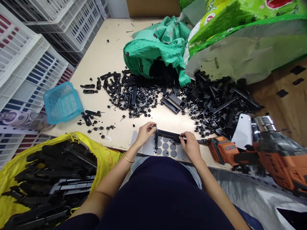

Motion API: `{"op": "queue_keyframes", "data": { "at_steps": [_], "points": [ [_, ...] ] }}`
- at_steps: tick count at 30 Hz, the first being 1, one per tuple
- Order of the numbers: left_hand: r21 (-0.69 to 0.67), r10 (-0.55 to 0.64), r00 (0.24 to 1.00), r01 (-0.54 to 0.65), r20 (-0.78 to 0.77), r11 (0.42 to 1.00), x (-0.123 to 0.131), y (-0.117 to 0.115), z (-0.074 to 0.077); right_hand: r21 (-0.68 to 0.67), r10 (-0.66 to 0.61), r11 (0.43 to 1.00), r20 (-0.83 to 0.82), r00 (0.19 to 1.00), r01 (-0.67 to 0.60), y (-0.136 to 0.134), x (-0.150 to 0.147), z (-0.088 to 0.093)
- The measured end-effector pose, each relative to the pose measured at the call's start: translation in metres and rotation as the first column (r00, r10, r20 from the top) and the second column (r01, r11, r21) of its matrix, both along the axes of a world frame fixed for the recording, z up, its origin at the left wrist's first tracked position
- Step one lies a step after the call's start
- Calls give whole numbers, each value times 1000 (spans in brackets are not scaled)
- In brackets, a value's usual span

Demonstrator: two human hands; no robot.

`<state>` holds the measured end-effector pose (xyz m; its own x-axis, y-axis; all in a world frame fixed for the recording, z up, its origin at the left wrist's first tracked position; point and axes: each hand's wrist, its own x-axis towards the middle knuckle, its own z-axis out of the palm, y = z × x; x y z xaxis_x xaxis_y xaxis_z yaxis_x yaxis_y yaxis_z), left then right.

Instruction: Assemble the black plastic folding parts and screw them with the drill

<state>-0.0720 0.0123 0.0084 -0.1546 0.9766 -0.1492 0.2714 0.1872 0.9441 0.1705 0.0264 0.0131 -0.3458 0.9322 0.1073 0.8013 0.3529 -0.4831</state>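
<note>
A long black plastic bar (169, 134) lies crosswise in front of me near the table's front edge. My right hand (191, 147) is closed round its right end. At its left end, my left hand (145, 134) pinches a small black-headed screw; the fingertips partly hide it. A short black arm (156, 140) points from that end toward me. Beneath the bar is a grey sheet (148, 147) with round grey discs (165, 146). Just beyond my hands are a heap of black-headed screws (141, 100) and two dark slotted bars (170, 106).
A green sack (155, 48) opens onto the black parts. More parts (216, 99) are heaped to the right, beside an orange power tool (280, 156). A blue basket (62, 103) stands left, near white crates (38, 64). A yellow sack (105, 159) holds black pieces.
</note>
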Motion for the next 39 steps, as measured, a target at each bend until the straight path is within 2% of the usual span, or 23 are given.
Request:
{"op": "queue_keyframes", "data": {
  "at_steps": [2, 5, 8, 10, 13, 18, 23, 26, 30, 32, 34, 37, 39],
  "points": [
    [56, -75, 984, 85, -161, 995, 4, -4, 5, 23, -9, 1000, 6, 1000, 9, -1, -1, -6],
    [158, -140, 917, 212, -374, 964, 7, -10, 10, 82, 11, 997, -44, 999, -8, -4, 2, -16],
    [218, -110, 902, 217, -416, 951, 2, -11, 7, 167, 108, 981, -62, 992, -97, -9, 13, -24],
    [215, -129, 902, 234, -412, 948, -3, -9, 4, 204, 193, 961, -6, 981, -188, -11, 22, -30],
    [173, -176, 878, 277, -446, 945, -8, -7, -1, 247, 275, 923, 110, 955, -294, -15, 31, -41],
    [119, -163, 874, 242, -457, 963, -4, -7, -8, 327, 207, 904, 228, 951, -276, -15, 32, -56],
    [69, -164, 881, 216, -443, 974, -1, -9, -9, 310, 279, 876, 299, 913, -369, -8, 33, -55],
    [-15, -183, 869, 199, -460, 980, 8, -18, -10, 306, 285, 869, 330, 900, -388, -7, 33, -54],
    [-179, -140, 769, 34, -624, 983, 34, -29, -12, 295, 241, 887, 357, 903, -354, -10, 29, -56],
    [-232, -154, 714, -13, -683, 973, 42, -28, -11, 285, 210, 902, 370, 905, -326, -10, 27, -58],
    [-268, -204, 687, 14, -697, 963, 41, -24, -9, 270, 211, 906, 381, 900, -327, -8, 27, -59],
    [-289, -295, 668, 124, -683, 949, 28, -18, -7, 222, 293, 891, 382, 877, -395, -1, 30, -59],
    [-290, -315, 663, 152, -679, 945, 22, -17, -8, 183, 333, 890, 363, 870, -417, 2, 34, -56]
  ]
}}
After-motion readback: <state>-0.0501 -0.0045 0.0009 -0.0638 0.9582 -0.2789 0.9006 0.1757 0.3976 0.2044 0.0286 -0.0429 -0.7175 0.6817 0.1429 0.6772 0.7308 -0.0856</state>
